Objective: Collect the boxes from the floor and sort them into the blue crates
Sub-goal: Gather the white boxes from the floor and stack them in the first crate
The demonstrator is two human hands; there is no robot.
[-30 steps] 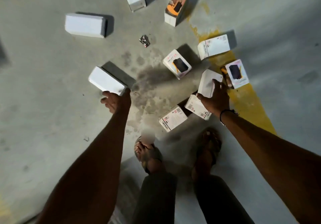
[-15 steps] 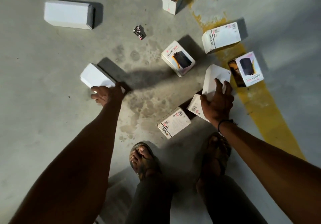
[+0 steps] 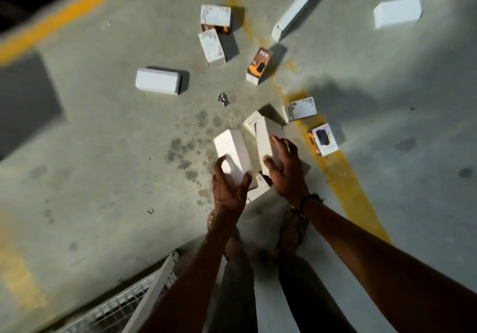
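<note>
A grey concrete floor [image 3: 108, 167] with yellow painted lines and dark stains carries the scattered boxes; little print is legible: the orange-and-black box [image 3: 259, 65] shows large characters that look like "68W", the pink-edged box [image 3: 324, 139] on the yellow stripe shows a dark product picture with text too small to read, and the labelled white box [image 3: 300, 108] just above it bears barcode stickers only; half a second ago both hands were low at the floor, the left hand [image 3: 228, 190] on a plain white box off to the left and the right hand [image 3: 287, 171] pressing another beside the barcoded ones, and now both boxes are lifted and brought side by side at centre, the view having pulled up so more floor shows; the left grip is curled round the near end of the plain white box [image 3: 233, 153], the right grip is wrapped round the second white box [image 3: 268, 143], which hides part of a printed box beneath; counted, two boxes are in the hands and about twelve more lie on the floor, some cut by the top edge; a small dark wrapper [image 3: 223, 99] lies among them; a white wire rack [image 3: 124, 304] sits at the lower left.
</note>
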